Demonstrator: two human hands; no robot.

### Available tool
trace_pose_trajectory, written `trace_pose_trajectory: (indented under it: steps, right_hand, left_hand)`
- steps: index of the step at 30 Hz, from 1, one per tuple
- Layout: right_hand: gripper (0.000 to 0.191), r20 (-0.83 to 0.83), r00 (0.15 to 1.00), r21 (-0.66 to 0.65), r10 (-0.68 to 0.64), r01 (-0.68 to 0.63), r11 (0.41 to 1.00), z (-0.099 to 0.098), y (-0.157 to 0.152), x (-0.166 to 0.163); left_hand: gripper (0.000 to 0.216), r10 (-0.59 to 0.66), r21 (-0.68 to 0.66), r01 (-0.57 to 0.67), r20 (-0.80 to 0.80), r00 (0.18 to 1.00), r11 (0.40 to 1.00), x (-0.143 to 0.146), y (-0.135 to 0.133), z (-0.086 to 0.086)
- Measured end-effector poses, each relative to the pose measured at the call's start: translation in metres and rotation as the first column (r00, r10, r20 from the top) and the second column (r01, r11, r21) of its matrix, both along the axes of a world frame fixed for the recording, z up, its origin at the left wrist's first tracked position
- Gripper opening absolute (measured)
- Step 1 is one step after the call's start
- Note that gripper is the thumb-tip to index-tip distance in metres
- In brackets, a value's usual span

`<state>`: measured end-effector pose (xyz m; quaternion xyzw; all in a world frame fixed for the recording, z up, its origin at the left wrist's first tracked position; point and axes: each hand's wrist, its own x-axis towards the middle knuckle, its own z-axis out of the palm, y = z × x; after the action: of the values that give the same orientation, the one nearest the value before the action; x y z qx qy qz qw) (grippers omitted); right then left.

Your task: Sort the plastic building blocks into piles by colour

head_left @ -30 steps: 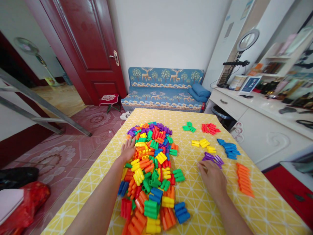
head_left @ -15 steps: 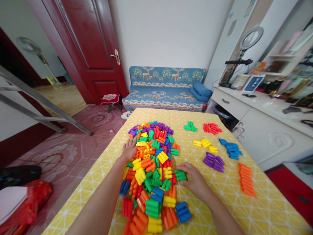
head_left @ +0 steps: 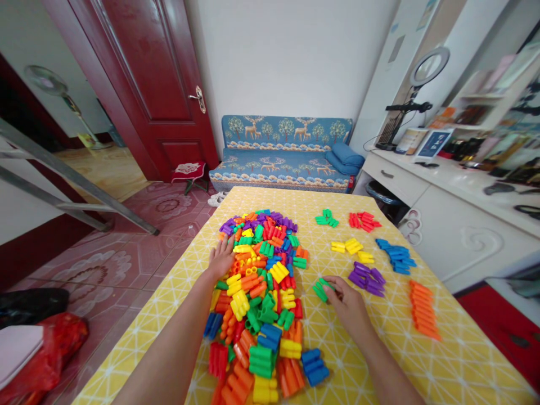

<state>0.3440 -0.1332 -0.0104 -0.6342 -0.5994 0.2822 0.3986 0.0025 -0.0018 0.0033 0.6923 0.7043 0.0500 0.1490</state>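
My right hand (head_left: pixel 343 298) grips a green plastic building block (head_left: pixel 323 289) made of joined tubes, just right of the big mixed pile. Resting on the pile's left edge, my left hand (head_left: pixel 221 257) has its fingers stretched out and holds nothing. The mixed pile of blocks (head_left: pixel 265 337) runs down the table in red, orange, yellow, green, blue and purple. To the right lie single-colour groups: green blocks (head_left: pixel 327 218), red blocks (head_left: pixel 364 221), yellow blocks (head_left: pixel 352 246), blue blocks (head_left: pixel 395 256), purple blocks (head_left: pixel 366 279) and orange blocks (head_left: pixel 423 310).
A yellow patterned cloth covers the table (head_left: pixel 363 349). Beyond it stands a blue sofa (head_left: pixel 282 160). A white cabinet (head_left: pixel 464 225) with a ring light (head_left: pixel 430 66) is at the right. On the left are a metal ladder frame (head_left: pixel 80 180) and a red bag (head_left: pixel 63 351).
My right hand has moved right with the green block, away from the pile's edge, and the block has turned. My left hand stays on the pile.
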Motion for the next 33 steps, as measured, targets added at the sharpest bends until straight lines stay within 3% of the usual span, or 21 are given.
trace_pose_trajectory:
  steps: [3, 8, 15, 20, 26, 33]
  right_hand:
    - [0.035, 0.023, 0.999, 0.021, -0.033, 0.033, 0.999, -0.004, 0.003, 0.008]
    - [0.035, 0.288, 0.948, 0.114, -0.134, 0.105, 0.988, 0.0, 0.002, 0.013]
    - [0.041, 0.462, 0.887, 0.011, 0.021, -0.029, 1.0, 0.002, 0.001, 0.002]
    - [0.037, 0.517, 0.856, 0.082, -0.007, -0.041, 0.996, 0.017, 0.066, 0.019]
    - [0.036, 0.591, 0.772, 0.063, -0.234, 0.245, 0.968, 0.037, 0.166, 0.066]
    - [0.031, 0.618, 0.748, 0.022, -0.242, 0.292, 0.956, 0.026, 0.213, 0.082]
  left_hand:
    - [0.06, 0.0, 0.0, 0.0, 0.0, 1.0, 1.0, 0.0, 0.0, 0.0]
    - [0.06, 0.002, -0.005, -0.002, 0.002, 1.0, 1.0, 0.0, 0.001, 0.0]
    - [0.061, 0.02, -0.005, -0.02, 0.008, 1.0, 1.0, 0.0, 0.002, -0.003]
    - [0.061, 0.014, -0.003, -0.014, 0.015, 1.0, 1.0, -0.002, 0.003, -0.004]
    - [0.061, 0.019, -0.001, -0.019, 0.031, 0.999, 1.0, -0.001, 0.002, -0.004]
    - [0.061, 0.012, 0.036, -0.013, 0.032, 0.999, 0.999, -0.002, -0.001, -0.007]
